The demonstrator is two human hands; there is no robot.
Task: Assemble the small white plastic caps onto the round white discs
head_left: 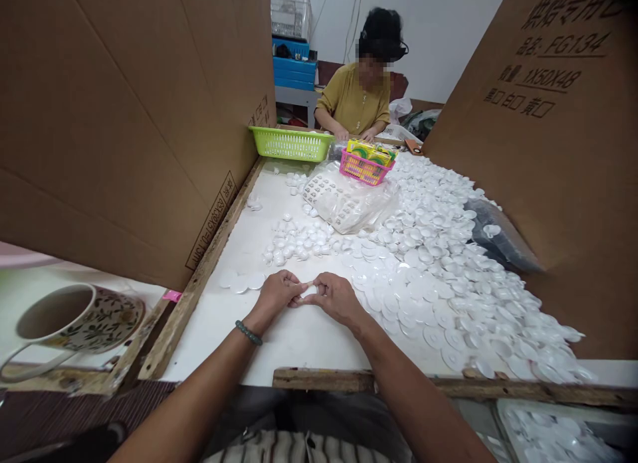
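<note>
A small white piece is pinched at the fingertips between the left hand and the right hand, low over the near part of the white table. Both grips are closed down to fingertip width on it; most of its shape is hidden by the fingers. A beaded bracelet is worn on the left wrist.

A short row of flat white discs is laid just left of the left hand. To the right of the right hand, overlapping flat discs are spread, bordered by a big heap of shallow white caps along the right side. Beyond the hands, a cluster of small white parts is seen, then a clear plastic bag. A pink basket filled with yellow boxes is placed by the bag's far end; a green basket is set at the far left corner.

The table is flanked by cardboard panels on both sides. A floral mug is stood at the left, outside the panel. A co-worker in a yellow top is seated at the far end, hands lowered.
</note>
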